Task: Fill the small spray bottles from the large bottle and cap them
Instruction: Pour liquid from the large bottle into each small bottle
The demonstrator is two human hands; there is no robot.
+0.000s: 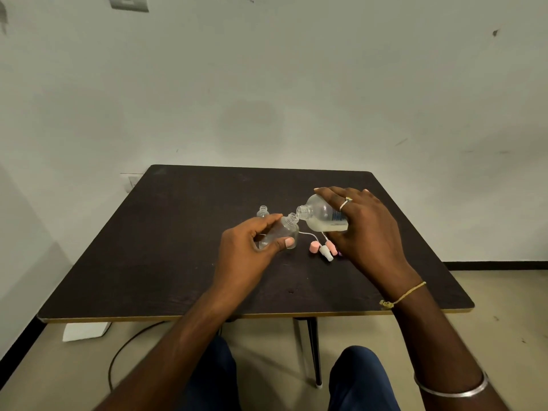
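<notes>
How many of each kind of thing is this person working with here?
Small spray bottles: 2, one held, one standing
Large bottle: 1
Spray caps: 3 plainly seen, 2 pink, 1 white; a half-hidden purple bit may be a fourth
Total: 6

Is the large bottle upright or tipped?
Tipped: the right hand holds the large bottle nearly on its side, uncapped mouth at the neck of the small bottle, liquid pooled low.

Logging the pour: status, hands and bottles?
Left hand grips small bottle, tilted. Right hand tips large bottle to its mouth. Spray caps loose on table; nothing blocking.
</notes>
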